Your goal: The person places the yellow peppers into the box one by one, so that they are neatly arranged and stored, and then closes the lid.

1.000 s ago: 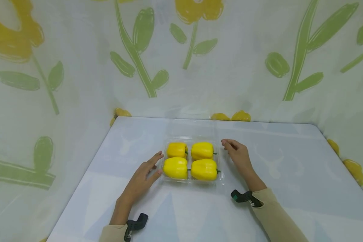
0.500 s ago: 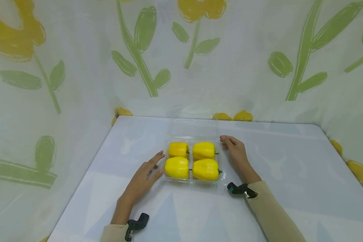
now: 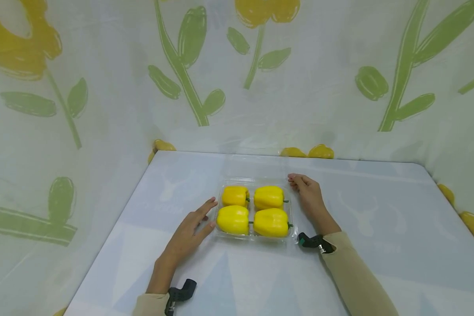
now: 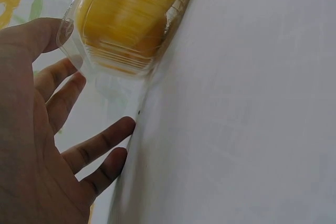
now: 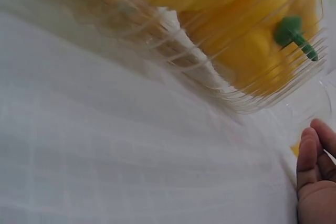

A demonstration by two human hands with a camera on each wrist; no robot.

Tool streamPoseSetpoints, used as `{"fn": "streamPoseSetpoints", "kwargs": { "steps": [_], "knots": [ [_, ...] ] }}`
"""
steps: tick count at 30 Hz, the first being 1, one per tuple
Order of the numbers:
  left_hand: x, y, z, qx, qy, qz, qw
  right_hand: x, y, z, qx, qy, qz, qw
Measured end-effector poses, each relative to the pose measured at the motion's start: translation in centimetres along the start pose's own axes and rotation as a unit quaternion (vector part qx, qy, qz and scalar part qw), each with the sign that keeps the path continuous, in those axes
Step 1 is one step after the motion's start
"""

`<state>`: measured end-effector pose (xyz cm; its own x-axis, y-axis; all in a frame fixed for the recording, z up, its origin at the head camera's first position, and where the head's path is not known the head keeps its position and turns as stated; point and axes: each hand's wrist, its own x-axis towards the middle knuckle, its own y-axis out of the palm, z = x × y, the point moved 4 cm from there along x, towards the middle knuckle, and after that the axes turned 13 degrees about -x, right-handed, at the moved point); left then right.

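Note:
A clear plastic clamshell box (image 3: 256, 239) lies on the table, holding several yellow bell peppers (image 3: 233, 219) with green stems. Its transparent lid (image 3: 256, 166) is folded back toward the wall. At the box's left side, my left hand (image 3: 187, 230) has its fingers spread. In the left wrist view, the thumb and fingertips of this hand (image 4: 58, 108) touch the clear rim. My right hand (image 3: 308, 191) is by the back right corner, near the lid's edge, fingers loosely bent and tips close together. The right wrist view shows these fingertips (image 5: 310, 135) just below the lid's faint outline; contact is unclear.
The pale table (image 3: 363, 263) reaches back to a cloth wall (image 3: 320, 87) printed with yellow flowers and green leaves. Black wrist cameras (image 3: 181, 292) sit below both hands, at the beige sleeves (image 3: 351, 267).
My right hand has moved back and slightly left, closer to the lid. The left hand stays at the box's side. The view has shifted a little, and the lid stays folded back.

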<state>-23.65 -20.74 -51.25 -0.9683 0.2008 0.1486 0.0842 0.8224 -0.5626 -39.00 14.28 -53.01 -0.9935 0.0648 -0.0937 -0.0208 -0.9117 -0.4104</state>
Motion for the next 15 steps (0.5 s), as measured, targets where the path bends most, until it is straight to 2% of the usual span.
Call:
{"fn": "streamPoseSetpoints", "kwargs": {
  "steps": [7, 15],
  "knots": [
    [0.04, 0.20, -0.29, -0.003, 0.004, 0.005, 1.0000, 0.35, -0.33, -0.34, 0.003, 0.001, 0.003, 1.000],
    [-0.06, 0.05, -0.08, 0.010, -0.006, -0.006, 0.9999, 0.69, -0.03, -0.57, -0.017, 0.000, 0.009, 1.000]
  ]
}}
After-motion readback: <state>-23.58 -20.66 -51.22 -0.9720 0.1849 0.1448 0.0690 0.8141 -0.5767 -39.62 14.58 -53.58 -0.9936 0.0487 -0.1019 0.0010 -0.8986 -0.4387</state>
